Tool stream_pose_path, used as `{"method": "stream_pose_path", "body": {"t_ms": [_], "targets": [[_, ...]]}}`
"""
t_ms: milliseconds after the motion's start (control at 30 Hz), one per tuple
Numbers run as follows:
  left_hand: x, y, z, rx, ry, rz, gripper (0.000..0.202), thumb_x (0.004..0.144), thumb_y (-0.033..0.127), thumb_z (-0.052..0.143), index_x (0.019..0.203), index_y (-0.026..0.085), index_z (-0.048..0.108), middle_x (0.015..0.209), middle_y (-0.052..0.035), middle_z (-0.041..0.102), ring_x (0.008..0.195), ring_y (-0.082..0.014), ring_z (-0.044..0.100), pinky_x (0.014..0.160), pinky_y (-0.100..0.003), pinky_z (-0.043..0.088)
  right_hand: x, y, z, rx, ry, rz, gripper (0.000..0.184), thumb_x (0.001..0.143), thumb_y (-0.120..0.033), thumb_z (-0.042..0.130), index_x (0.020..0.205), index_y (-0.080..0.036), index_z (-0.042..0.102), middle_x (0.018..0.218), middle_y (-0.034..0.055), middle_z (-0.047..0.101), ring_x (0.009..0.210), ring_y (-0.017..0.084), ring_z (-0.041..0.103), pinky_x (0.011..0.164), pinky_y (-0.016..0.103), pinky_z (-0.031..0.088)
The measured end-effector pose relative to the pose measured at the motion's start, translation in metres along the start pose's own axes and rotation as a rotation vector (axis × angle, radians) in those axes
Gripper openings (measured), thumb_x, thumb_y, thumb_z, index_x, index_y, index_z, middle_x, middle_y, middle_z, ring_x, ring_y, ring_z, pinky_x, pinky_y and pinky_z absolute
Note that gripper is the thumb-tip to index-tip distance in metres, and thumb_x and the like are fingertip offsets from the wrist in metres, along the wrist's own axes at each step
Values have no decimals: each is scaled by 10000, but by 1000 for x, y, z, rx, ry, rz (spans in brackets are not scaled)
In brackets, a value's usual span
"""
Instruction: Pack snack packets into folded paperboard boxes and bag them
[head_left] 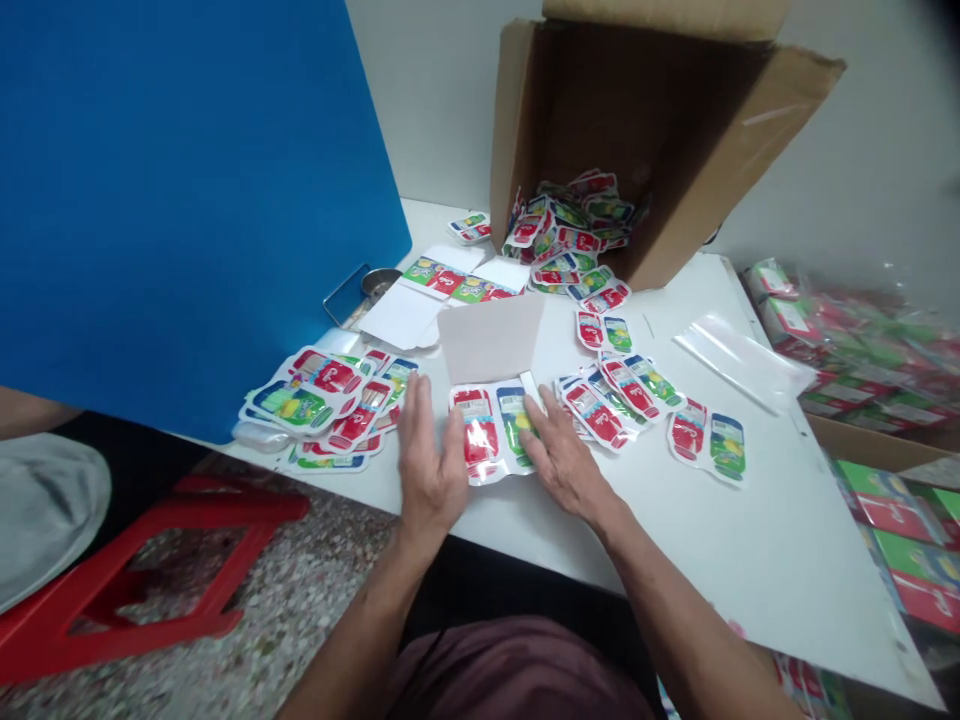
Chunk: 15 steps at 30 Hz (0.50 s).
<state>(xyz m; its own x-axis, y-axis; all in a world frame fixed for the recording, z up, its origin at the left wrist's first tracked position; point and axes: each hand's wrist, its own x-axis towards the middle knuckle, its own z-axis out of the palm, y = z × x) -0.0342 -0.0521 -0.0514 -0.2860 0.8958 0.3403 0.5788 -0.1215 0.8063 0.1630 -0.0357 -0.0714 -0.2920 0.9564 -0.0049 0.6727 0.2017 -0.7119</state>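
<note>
In front of me sits a small box with its white flap [493,338] standing up at the back. A red and green sachet pack [478,435] lies at its open front, its lower edge towards me. Along the left side of that pack is my left hand [433,462], fingers stretched out, holding nothing. My right hand [564,450] has its fingers spread, the tips touching the pack's right edge. Close by on the left is a pile of similar packs [324,390]. More loose packs [600,410] lie just beyond my right hand.
A large cardboard carton [517,130] lies on its side at the back, packs spilling out. Flat printed box blanks [401,312] lie left of it. A clear plastic sheet [742,362] is at the right. A blue panel [195,200] and red stool [150,540] stand left.
</note>
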Motion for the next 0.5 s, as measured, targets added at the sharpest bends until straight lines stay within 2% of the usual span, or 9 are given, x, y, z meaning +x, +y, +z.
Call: {"method": "stream_pose_path", "body": {"t_ms": [67,100,133,200,267,300,367,433,500], "targets": [[-11,-9,8,-143,-72,-230,612,1079,444,370,1617,153,340,1707,-144,312,1590,-284,282,1314,-487,228,0,1,4,47,12,17,675,1069,-573,345,1644,-220,326,1757,83,123,1627,275,84,1320,533,142],[-15,-12,13,-168,-113,-285,631,1079,445,362,1622,126,328,1697,-159,330,1583,-290,299,1312,-480,236,0,2,7,71,26,18,675,1070,-578,339,1644,-222,326,1756,81,127,1627,270,84,1321,530,138],[-18,-12,17,-161,-139,-299,648,1073,438,375,1623,100,317,1687,-174,345,1576,-299,314,1311,-475,240,-1,3,10,91,42,17,672,1072,-579,334,1643,-226,328,1756,79,131,1627,266,88,1322,529,137],[-20,-10,21,-92,-151,-240,679,1052,407,440,1628,76,301,1686,-182,342,1573,-317,315,1314,-470,228,-6,6,15,113,75,17,659,1077,-572,322,1642,-231,329,1755,83,139,1627,263,95,1320,539,140],[-18,-6,20,-66,-155,-192,685,1031,375,491,1634,108,305,1693,-156,339,1569,-320,323,1314,-472,224,-13,5,16,99,85,22,653,1080,-563,326,1638,-225,336,1749,105,170,1624,281,120,1310,568,170],[-16,-6,18,-105,-162,-212,679,1028,365,501,1638,140,307,1693,-132,348,1564,-313,336,1310,-473,234,-16,3,14,78,89,24,648,1077,-562,345,1632,-227,353,1742,116,196,1619,298,148,1299,586,198],[-13,-9,13,-268,-171,-341,684,1021,373,527,1644,204,302,1688,-89,369,1550,-298,370,1297,-466,273,-19,-7,5,2,161,-7,619,1067,-545,406,1610,-247,399,1728,121,241,1604,325,212,1275,607,257],[-9,-17,10,-464,-171,-484,714,1004,413,572,1643,239,306,1680,-72,387,1533,-294,403,1273,-445,327,-14,-21,-8,-116,237,-154,568,1060,-489,466,1588,-282,433,1717,101,277,1589,322,256,1269,597,275],[-6,-25,9,-586,-174,-528,735,982,442,617,1632,244,337,1678,-66,391,1532,-295,406,1261,-421,352,1,-36,-19,-253,171,-398,518,1063,-421,481,1569,-308,457,1696,77,337,1582,300,274,1281,581,245]]}}
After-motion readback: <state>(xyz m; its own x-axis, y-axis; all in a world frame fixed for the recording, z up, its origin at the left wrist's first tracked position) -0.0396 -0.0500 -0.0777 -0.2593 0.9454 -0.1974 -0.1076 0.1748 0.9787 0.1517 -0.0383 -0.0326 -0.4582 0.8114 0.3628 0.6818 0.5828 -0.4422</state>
